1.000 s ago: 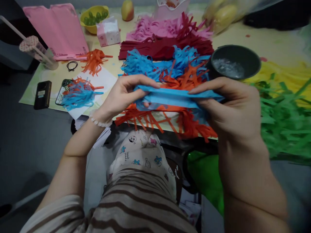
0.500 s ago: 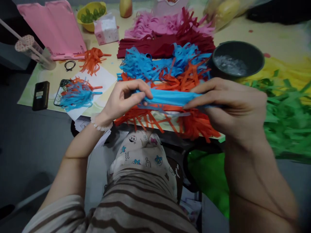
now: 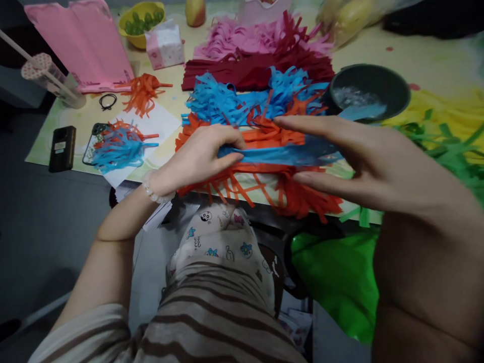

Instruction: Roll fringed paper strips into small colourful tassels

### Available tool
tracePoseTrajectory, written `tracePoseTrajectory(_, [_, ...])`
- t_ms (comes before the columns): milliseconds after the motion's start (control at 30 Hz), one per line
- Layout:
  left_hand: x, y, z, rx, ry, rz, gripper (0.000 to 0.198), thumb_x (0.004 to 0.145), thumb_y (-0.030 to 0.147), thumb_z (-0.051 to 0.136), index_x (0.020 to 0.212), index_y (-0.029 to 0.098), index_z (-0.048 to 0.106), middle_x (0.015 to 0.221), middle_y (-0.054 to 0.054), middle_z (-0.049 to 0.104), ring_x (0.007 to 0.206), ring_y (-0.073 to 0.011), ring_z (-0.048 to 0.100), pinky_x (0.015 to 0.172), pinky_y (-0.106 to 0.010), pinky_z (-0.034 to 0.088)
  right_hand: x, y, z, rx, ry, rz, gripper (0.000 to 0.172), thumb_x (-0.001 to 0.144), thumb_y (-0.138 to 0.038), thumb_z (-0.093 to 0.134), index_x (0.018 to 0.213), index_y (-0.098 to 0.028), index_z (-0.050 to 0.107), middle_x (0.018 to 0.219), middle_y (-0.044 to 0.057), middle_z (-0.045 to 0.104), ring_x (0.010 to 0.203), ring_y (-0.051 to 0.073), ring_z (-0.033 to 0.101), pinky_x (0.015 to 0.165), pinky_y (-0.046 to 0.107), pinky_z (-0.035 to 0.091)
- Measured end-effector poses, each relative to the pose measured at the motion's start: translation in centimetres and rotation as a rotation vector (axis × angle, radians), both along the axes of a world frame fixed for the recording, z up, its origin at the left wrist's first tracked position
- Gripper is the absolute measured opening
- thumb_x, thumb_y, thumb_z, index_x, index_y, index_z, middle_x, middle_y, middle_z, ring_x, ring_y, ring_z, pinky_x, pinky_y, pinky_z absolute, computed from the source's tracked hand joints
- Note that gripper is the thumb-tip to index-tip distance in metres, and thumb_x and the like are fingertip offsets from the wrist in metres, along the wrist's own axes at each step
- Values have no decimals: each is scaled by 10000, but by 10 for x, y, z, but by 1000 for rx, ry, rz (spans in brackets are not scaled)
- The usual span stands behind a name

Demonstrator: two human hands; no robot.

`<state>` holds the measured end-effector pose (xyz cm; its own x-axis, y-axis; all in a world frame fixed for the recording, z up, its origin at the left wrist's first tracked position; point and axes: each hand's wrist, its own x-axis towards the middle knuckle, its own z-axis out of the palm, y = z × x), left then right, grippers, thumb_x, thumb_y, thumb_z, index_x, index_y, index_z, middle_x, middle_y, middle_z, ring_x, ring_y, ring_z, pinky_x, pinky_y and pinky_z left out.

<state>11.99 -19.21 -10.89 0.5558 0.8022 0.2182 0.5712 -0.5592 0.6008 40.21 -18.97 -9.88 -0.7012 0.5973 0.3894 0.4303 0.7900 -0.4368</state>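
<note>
— Two hands, one item: blue paper strip point(image 3: 280, 154), held level above the table's near edge point(image 3: 159, 166), over the orange fringe pile point(image 3: 264, 186).

— Grip?

— Left hand point(image 3: 196, 161) pinches the strip's left end, fingers closed on it. Right hand point(image 3: 363, 161) has fingers long and spread; the strip runs between them toward the black bowl point(image 3: 368, 91). Whether it clamps or only guides, cannot tell.

— Risks?

— Thin paper, likely to tear under an uneven pull, or to snag in the loose fringe beneath. The bowl sits close; a stray sweep could tip it.

— Obscured?

— Strip's right end lies behind the right hand. Bowl contents indistinct. Upper right corner blurred.
</note>
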Motion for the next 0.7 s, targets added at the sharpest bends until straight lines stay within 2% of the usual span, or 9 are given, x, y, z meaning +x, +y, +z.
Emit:
tracePoseTrajectory(67, [-1,-1,0,24,30,-36,159,941,253,631,1017,192,756,969,-74,779,1007,-219,713,958,-349,556,-5,2,0,4,-46,-81,419,954,-459,639,1306,-252,733,1115,77,813,898,249,762,735,339,546])
tracePoseTrajectory(133, [-6,-2,-2,63,67,-29,177,951,255,621,1058,201,751,992,-72,776,1033,-223,707,990,-366,550,-11,4,-2,-12,-113,-116,215,934,-338,639,1039,-232,793,800,37,788,624,193,676,585,296,445])
tracePoseTrajectory(167, [-10,-4,-4,88,99,-5,189,952,248,616,1083,206,747,1014,-73,774,1061,-231,702,1015,-384,544,-14,4,-3,4,-138,-131,176,918,-290,634,967,-222,788,725,29,759,563,179,632,555,290,404])
tracePoseTrajectory(300, [-13,-12,-4,197,243,151,311,906,239,689,1216,227,712,1360,-132,693,1369,-340,569,1181,-563,432,-26,-3,-6,241,-283,-297,173,890,-216,593,927,-181,759,805,97,765,688,249,679,567,320,356])
tracePoseTrajectory(367, [-5,-14,1,223,240,148,369,881,274,749,1245,238,702,1500,-141,611,1490,-380,456,1246,-621,345,-32,-7,-6,304,-341,-308,193,912,-219,551,886,-187,740,812,110,751,737,273,687,576,331,343])
tracePoseTrajectory(400, [0,-14,4,212,215,116,341,885,286,754,1221,242,712,1487,-132,626,1494,-376,459,1258,-617,335,-34,-9,-5,296,-329,-276,208,927,-232,535,878,-195,733,815,107,748,750,271,687,584,330,350])
tracePoseTrajectory(500, [10,-6,9,57,74,3,129,942,304,691,1015,222,759,1125,-86,782,1218,-300,683,1147,-510,496,-34,-11,2,183,-183,-174,207,945,-295,554,895,-212,736,827,76,756,744,232,683,616,310,397])
tracePoseTrajectory(600, [8,1,9,-179,-117,-46,249,952,385,690,814,186,749,763,-45,756,814,-200,740,833,-341,614,-27,-11,8,-22,-19,-212,160,900,-336,657,866,-211,751,735,16,730,607,153,618,575,270,391])
tracePoseTrajectory(700, [1,1,9,-339,-295,-29,362,922,496,733,771,167,742,680,-47,734,659,-152,712,640,-258,589,-24,-14,8,-252,185,-287,182,856,-369,721,777,-207,746,646,-20,704,535,110,576,533,236,399])
